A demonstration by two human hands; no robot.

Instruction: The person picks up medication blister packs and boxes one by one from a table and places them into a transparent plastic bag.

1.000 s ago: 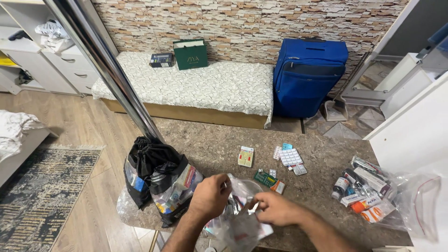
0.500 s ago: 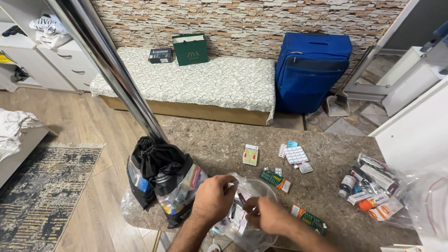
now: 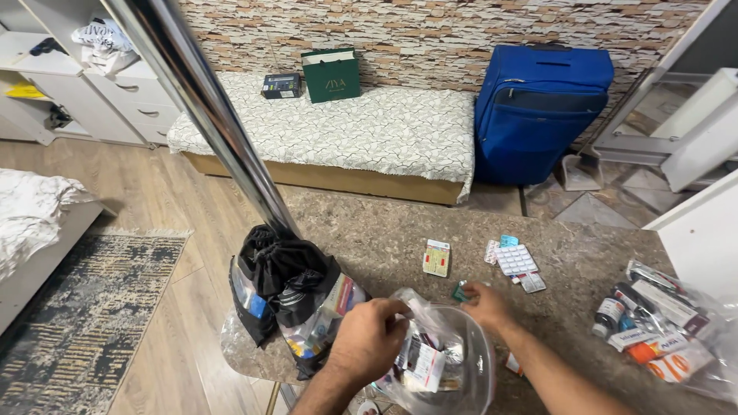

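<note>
I count two hands in view, both mine. My left hand sits at 6 o'clock in the frame, fingers curled closed on the rim of one clear plastic bag full of blister strips and small packets. The bag lies on the brown stone-pattern table near its front edge; its open mouth faces up toward the camera, and its long axis runs roughly from 12 to 6 o'clock.

My right hand is at 1 o'clock from the bag, resting on the table with its fingers pinched on one small green box, most of which is covered; I cannot tell its long axis.

At 11 o'clock from the right hand lies one yellow-green tablet card, long axis near 12 to 6. At 1 o'clock from that hand lies a cluster of blister strips; I count about four, the largest white one angled from 10 to 4 o'clock.

At 9 o'clock from the clear bag stands one black drawstring pouch, stuffed with packets. At 3 o'clock, at the table's right edge, one more clear bag holds bottles and boxes; their count is not readable.

Behind the table: one blue suitcase and one green gift bag.
</note>
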